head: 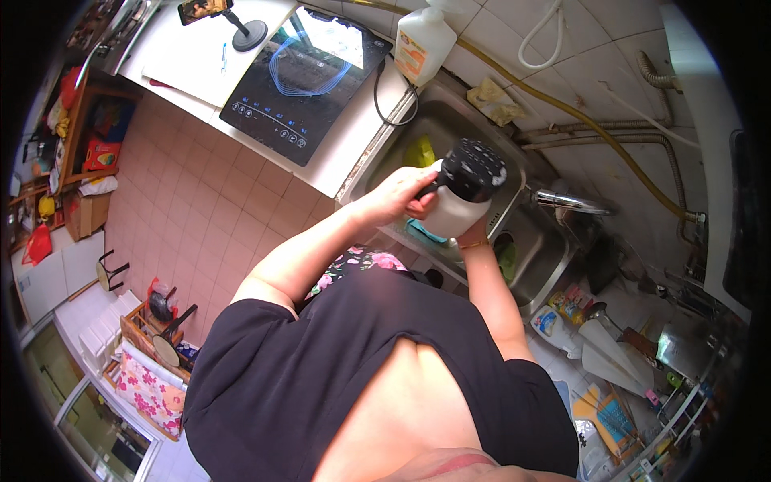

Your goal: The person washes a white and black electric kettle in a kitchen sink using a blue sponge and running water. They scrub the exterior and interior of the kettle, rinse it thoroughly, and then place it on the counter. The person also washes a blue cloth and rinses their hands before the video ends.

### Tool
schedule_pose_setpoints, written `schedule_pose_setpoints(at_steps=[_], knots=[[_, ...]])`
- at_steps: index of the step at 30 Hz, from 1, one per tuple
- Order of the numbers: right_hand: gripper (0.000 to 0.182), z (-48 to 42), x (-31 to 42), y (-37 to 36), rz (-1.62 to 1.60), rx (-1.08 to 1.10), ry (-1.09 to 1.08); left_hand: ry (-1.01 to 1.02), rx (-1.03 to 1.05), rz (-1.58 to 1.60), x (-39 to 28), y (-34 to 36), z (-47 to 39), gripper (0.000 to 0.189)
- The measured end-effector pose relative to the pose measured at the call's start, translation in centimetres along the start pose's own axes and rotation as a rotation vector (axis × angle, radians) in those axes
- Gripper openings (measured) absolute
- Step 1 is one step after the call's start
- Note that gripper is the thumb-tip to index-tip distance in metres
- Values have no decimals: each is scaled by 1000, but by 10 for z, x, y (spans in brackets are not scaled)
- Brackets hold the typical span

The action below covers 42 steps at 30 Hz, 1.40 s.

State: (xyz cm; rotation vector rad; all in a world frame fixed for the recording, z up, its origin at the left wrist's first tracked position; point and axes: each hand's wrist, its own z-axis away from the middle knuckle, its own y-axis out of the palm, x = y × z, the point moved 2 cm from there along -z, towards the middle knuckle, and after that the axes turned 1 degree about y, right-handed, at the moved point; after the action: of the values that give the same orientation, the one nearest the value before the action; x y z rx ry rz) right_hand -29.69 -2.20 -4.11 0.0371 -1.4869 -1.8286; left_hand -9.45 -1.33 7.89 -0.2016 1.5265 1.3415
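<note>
Over the left bowl of a stainless-steel double sink [533,289], a white jug [455,214] with a black end and a black handle is tilted in both hands. White spots, which look like suds or drops, cover the black end. My left hand [409,190] grips the jug at its handle side. Behind the jug's lower side is my right hand [476,232], supporting it, with its fingers mostly hidden. Below the jug, a teal cloth [426,231] shows at the sink's near edge. A yellow-green item [420,152] lies in the left bowl.
A chrome faucet [572,203] stands to the right of the jug. An induction cooktop [295,90] and a phone [203,10] on a stand occupy the left counter. A large pump bottle [424,45] stands behind the sink. A cleaver [683,346] and bottles crowd the right counter.
</note>
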Motion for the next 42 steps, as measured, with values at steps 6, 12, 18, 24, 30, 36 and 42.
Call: schedule_pose_setpoints(at_steps=[6, 12, 18, 24, 30, 36, 42], knots=[[62, 15, 5, 33, -100, -110, 71, -11, -21, 347, 6, -25, -2, 43], [49, 7, 31, 25, -44, -162, 189, 107, -331, -296, -6, -31, -11, 55], [54, 5, 39, 37, 237, -279, 261, -57, -414, -163, 7, -55, -11, 61], [55, 3, 47, 54, 506, -428, 249, -252, -663, -176, 33, -69, -9, 47], [48, -12, 57, 30, 1075, -367, -89, -265, -602, 43, 55, -64, -16, 67], [58, 22, 20, 121, 2178, -250, -636, -108, -723, -54, 79, -64, -21, 58], [44, -9, 35, 119, 2093, -278, -648, 8, -804, -89, 72, -31, -25, 49]])
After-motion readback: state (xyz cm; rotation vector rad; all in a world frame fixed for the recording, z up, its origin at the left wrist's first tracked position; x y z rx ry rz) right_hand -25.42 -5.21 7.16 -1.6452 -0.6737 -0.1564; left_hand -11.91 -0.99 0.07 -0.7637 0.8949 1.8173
